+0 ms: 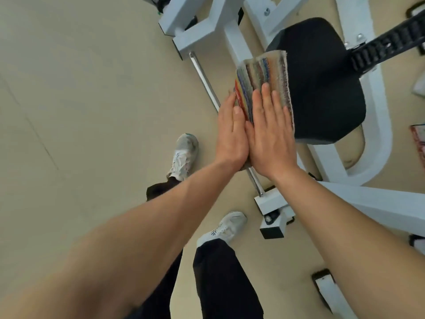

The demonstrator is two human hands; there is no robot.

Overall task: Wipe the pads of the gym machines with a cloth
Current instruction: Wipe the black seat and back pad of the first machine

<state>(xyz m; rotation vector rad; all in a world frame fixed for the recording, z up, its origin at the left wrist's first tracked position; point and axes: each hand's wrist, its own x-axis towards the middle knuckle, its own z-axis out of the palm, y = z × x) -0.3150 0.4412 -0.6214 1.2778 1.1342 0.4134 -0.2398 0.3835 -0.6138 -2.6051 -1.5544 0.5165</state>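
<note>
Gym; white-framed machine (377,104), black pad (326,88)

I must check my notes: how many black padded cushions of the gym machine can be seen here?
1. The black padded seat cushion sits on the white metal frame, right of the striped cloth. Others may lie outside the view.

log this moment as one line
step: wiping | cloth: on pad edge | left hand: flat on cloth | right hand: flat on cloth
</note>
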